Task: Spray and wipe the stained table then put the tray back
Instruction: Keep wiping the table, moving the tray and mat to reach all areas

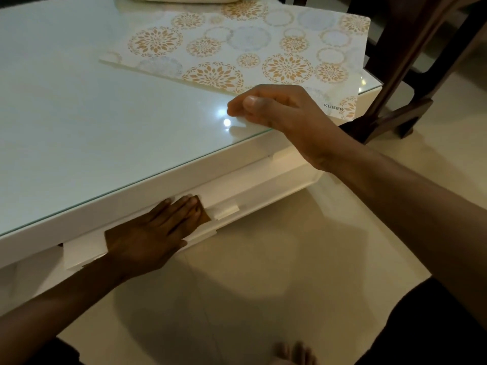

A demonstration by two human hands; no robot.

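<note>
Glossy glass-topped table (79, 114); right hand (276, 109) pinches a thin white sheet; left hand (152, 233) lies flat, fingers straight, on its drawer front.

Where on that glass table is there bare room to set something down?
The glass top lies bare left of the patterned mat. The right corner is crowded: the mat, and the right hand at the front edge.

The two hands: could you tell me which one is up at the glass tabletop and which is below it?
The right hand is up at the glass tabletop, pinching something white at its near edge. The left hand lies flat, fingers straight, against the white drawer front beneath.
</note>
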